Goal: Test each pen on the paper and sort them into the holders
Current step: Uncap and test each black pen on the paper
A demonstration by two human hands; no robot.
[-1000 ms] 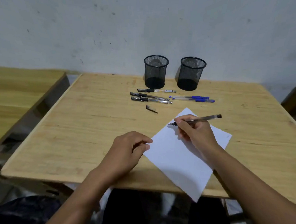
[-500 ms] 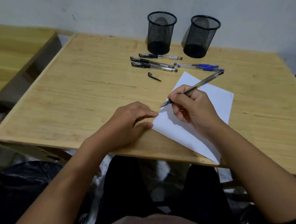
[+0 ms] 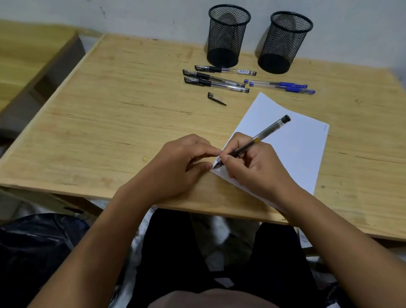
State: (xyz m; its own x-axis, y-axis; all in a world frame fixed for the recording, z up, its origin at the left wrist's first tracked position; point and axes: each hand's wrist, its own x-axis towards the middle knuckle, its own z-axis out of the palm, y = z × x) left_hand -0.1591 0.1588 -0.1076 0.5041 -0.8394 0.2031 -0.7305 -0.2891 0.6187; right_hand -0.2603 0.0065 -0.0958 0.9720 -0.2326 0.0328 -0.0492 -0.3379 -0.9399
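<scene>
My right hand point(image 3: 252, 167) grips an uncapped black pen point(image 3: 264, 134) in a writing hold, its tip down on the left corner of a white sheet of paper point(image 3: 291, 144). My left hand point(image 3: 181, 169) rests on the table with forefinger and thumb touching that same corner. Behind the sheet lie three black pens point(image 3: 214, 79), two blue pens point(image 3: 280, 86) and a loose black pen cap point(image 3: 215, 98). Two black mesh holders stand at the back, the left holder point(image 3: 228, 34) and the right holder point(image 3: 285, 41), both with nothing inside.
The wooden table point(image 3: 124, 115) ends close to my body, its front edge under my wrists. A white wall rises just behind the holders. A second wooden desk point(image 3: 16, 57) stands to the left across a gap. My dark-clothed legs are below the table edge.
My right hand has brought the pen down and left, from above the sheet to its left corner. My left hand has closed in on that corner. The camera has tilted downward.
</scene>
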